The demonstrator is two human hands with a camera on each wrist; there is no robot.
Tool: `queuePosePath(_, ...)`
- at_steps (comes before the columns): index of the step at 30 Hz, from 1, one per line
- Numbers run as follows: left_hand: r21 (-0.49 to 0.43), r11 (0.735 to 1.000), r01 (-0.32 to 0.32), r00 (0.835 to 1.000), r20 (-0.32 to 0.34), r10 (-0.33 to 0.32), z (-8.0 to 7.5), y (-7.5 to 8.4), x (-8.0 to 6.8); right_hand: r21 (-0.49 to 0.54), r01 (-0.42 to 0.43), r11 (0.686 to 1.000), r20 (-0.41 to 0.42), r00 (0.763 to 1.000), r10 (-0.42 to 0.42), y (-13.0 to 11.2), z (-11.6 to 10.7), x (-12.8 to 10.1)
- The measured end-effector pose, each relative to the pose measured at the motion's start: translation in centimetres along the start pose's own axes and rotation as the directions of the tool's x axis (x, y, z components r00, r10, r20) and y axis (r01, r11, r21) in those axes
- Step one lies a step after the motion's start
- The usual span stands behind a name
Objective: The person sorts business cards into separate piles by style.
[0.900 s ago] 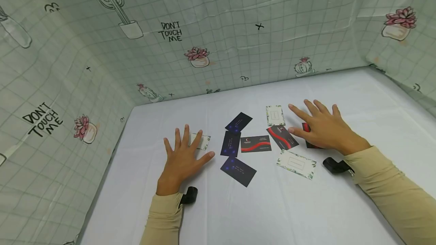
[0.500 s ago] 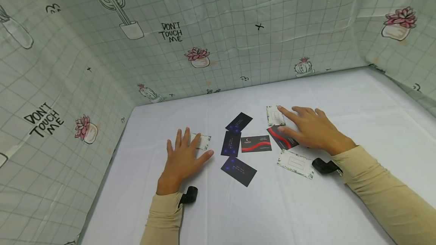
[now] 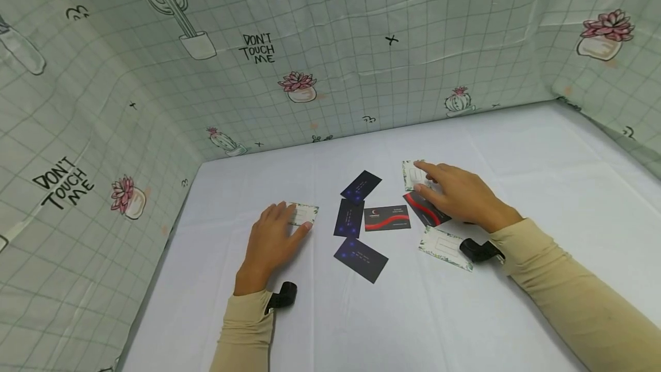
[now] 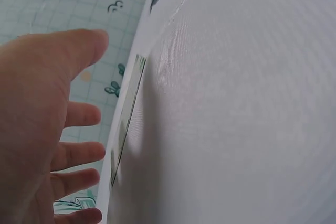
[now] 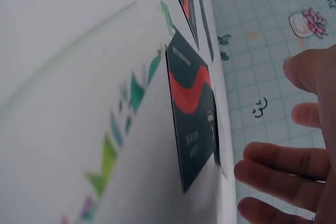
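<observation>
Both hands lie flat on the white table [image 3: 516, 148], fingers relaxed and gripping nothing. Taking the red-and-black card [image 3: 387, 218] in the middle of the spread as the landmark: the left hand [image 3: 271, 240] rests well to its left, fingertips and thumb touching a white leaf-edged card [image 3: 304, 213]; the right hand [image 3: 459, 195] lies just to its right, forefinger pressing on a second white card [image 3: 413, 174] at the far side, palm over another red-and-black card [image 3: 426, 208]. Nearer the person on that right side lies a larger white card [image 3: 444, 247]. Three dark blue cards [image 3: 361, 259] sit to the landmark's left, fanned from far to near.

These cards look thin, light and fairly stiff, and they lie flush with the cloth, as the left wrist view shows edge-on [image 4: 126, 114]. Pinching from above would likely slip off; pressing a fingertip on the face, sliding the card and lifting one edge or corner with the thumb seems the surer hold. Bending or creasing is the main risk.
</observation>
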State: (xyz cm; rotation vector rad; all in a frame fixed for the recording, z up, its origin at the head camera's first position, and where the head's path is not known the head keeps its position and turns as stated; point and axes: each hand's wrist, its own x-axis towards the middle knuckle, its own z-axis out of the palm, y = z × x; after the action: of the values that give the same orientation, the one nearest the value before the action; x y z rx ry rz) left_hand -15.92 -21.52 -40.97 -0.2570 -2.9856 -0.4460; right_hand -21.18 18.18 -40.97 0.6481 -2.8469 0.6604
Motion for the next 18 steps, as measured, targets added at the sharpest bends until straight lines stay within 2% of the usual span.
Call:
queuePosePath(8,-0.018,1.000,0.000,0.997,-0.083,-0.001,0.4,-0.1,0.0,0.051,0.066,0.997,-0.073,0.995,-0.063,-0.9,0.7,0.7)
queuePosePath(18,-0.028,0.999,0.034,0.996,-0.078,-0.036,0.2,-0.3,-0.1,0.157,0.076,0.985,-0.034,0.997,-0.071,-2.2,0.9,1.2)
